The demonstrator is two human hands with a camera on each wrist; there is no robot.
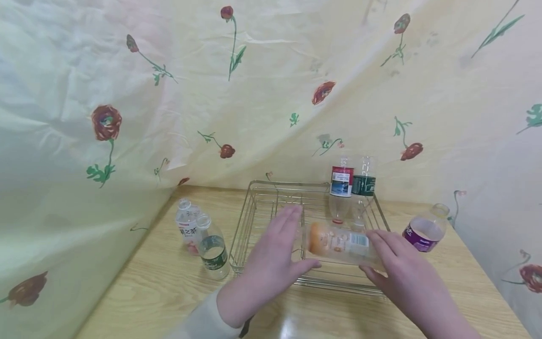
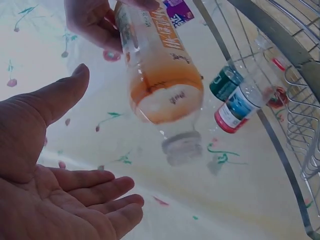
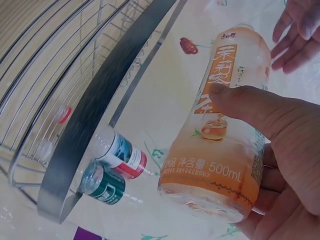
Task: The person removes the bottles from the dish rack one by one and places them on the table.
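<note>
My right hand [image 1: 408, 275] grips a plastic bottle [image 3: 215, 145] with an orange and white label, thumb on one side and fingers round the other. In the head view it lies nearly level above the wire rack [image 1: 275, 278]. My left hand [image 1: 273, 256] is held beside the bottle's other end, fingers straight and thumb spread, apart from it. In the left wrist view that palm [image 2: 60, 200] faces up near the bottle's neck [image 2: 182, 147]. A red-labelled bottle [image 1: 341, 181] and a green-labelled bottle [image 1: 364, 185] stand neck down in the rack's back right part.
Left of the rack, a clear bottle with pink markings [image 1: 189, 228] and another green-labelled bottle [image 1: 214, 254] stand on the wooden table [image 1: 139, 268]. A purple-labelled bottle [image 1: 425, 230] is to the right. Flowered cloth [image 1: 254, 108] hangs behind and at both sides.
</note>
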